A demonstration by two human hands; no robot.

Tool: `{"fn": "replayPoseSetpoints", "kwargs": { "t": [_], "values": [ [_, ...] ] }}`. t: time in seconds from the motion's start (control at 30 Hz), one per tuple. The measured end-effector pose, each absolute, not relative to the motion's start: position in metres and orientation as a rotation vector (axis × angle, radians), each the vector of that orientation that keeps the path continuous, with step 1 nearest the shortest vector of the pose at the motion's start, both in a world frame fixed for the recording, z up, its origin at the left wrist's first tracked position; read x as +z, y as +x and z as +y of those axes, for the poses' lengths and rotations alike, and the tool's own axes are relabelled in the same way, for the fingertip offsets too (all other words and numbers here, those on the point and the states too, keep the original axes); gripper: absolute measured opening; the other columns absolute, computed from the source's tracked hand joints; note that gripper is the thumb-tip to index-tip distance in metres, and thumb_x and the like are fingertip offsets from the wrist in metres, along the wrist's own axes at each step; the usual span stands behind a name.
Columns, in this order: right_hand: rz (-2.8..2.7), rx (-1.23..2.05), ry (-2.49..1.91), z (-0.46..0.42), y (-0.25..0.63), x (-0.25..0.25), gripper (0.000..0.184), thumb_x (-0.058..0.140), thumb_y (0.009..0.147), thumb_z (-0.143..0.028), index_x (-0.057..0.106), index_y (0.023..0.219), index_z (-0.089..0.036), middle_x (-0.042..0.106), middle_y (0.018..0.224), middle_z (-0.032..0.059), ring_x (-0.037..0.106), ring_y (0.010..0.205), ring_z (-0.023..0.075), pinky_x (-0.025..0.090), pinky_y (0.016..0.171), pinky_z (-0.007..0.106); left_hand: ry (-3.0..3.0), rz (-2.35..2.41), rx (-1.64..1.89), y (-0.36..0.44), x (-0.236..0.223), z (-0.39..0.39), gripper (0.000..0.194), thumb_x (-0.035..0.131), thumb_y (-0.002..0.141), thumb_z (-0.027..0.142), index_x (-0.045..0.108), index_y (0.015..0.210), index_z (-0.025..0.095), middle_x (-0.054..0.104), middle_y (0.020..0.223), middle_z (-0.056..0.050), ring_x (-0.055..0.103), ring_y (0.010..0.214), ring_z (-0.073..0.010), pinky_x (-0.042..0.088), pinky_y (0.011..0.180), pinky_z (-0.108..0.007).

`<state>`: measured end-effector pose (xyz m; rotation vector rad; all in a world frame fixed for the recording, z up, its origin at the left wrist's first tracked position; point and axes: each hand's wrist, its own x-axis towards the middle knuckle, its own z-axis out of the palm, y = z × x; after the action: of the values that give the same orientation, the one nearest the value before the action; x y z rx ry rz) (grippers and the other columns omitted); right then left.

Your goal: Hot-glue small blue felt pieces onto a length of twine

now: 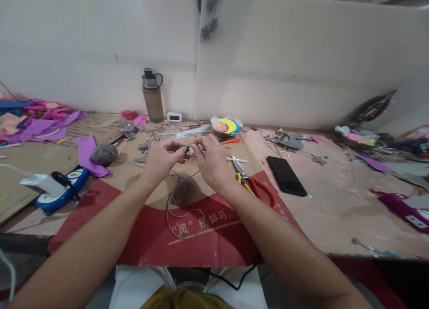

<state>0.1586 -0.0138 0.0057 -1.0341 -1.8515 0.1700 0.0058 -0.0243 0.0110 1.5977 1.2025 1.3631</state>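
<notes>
My left hand (164,156) and my right hand (209,159) meet over the middle of the table, fingers pinched together on a small dark blue piece (187,149) held between them. Below the hands a loose coil of grey-brown cord (182,193) lies on a red and brown cardboard sheet (150,237), and a strand loops toward me. Red-handled scissors (254,184) rest just right of my right wrist. A white stick (236,159) lies beside my right hand.
A black phone (286,175) lies to the right. A grey yarn ball (103,154) and purple felt (87,153) sit left, with a blue glue gun (62,190). A water bottle (152,95), a small clock (174,116) and a bowl (226,126) stand at the back wall.
</notes>
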Motion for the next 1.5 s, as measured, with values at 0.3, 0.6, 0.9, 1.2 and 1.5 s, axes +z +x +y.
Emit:
{"fn": "replayPoseSetpoints", "kwargs": {
  "t": [0.3, 0.6, 0.9, 1.2, 1.5],
  "values": [
    [-1.889, 0.165, -1.059, -0.016, 0.159, 0.008, 0.008, 0.055, 0.090, -0.021, 0.061, 0.086, -0.020, 0.064, 0.093, 0.0079, 0.058, 0.091, 0.0206, 0.043, 0.081, 0.034, 1.634, 1.180, 1.376, 0.003, 0.007, -0.022, 0.022, 0.071, 0.075, 0.035, 0.069, 0.082, 0.014, 0.071, 0.075, -0.005, 0.069, 0.068, -0.0177, 0.059, 0.065, -0.031],
    [-1.866, 0.235, -1.048, -0.017, 0.159, 0.009, 0.005, 0.056, 0.086, -0.021, 0.059, 0.083, -0.020, 0.064, 0.090, 0.0061, 0.057, 0.087, 0.0190, 0.042, 0.080, 0.033, 1.698, 1.188, 1.381, 0.002, 0.004, -0.019, 0.019, 0.070, 0.075, 0.032, 0.069, 0.082, 0.014, 0.071, 0.077, -0.005, 0.067, 0.068, -0.0146, 0.056, 0.069, -0.028],
    [-1.746, 0.595, -1.021, -0.010, 0.159, 0.005, 0.010, 0.054, 0.082, -0.024, 0.055, 0.073, -0.020, 0.061, 0.075, 0.0011, 0.053, 0.072, 0.0146, 0.039, 0.068, 0.029, 1.548, 1.066, 1.335, 0.001, 0.003, -0.015, 0.023, 0.072, 0.072, 0.028, 0.064, 0.088, 0.013, 0.070, 0.075, -0.004, 0.068, 0.064, -0.0150, 0.058, 0.066, -0.030],
    [-1.698, 0.816, -1.006, -0.002, 0.159, -0.004, 0.014, 0.054, 0.079, -0.032, 0.055, 0.072, -0.020, 0.056, 0.066, -0.0019, 0.048, 0.063, 0.0123, 0.037, 0.058, 0.025, 1.507, 1.092, 1.226, 0.005, 0.011, -0.019, 0.020, 0.072, 0.072, 0.032, 0.065, 0.076, 0.013, 0.067, 0.062, -0.003, 0.063, 0.057, -0.0127, 0.052, 0.059, -0.026],
    [-1.654, 0.860, -1.021, -0.004, 0.158, -0.006, 0.016, 0.053, 0.078, -0.034, 0.053, 0.073, -0.019, 0.052, 0.066, -0.0025, 0.046, 0.062, 0.0117, 0.037, 0.059, 0.025, 1.414, 1.145, 1.146, 0.004, 0.006, -0.017, 0.020, 0.073, 0.072, 0.033, 0.063, 0.079, 0.017, 0.057, 0.047, 0.003, 0.045, 0.036, -0.0071, 0.027, 0.035, -0.019]
  ]
}}
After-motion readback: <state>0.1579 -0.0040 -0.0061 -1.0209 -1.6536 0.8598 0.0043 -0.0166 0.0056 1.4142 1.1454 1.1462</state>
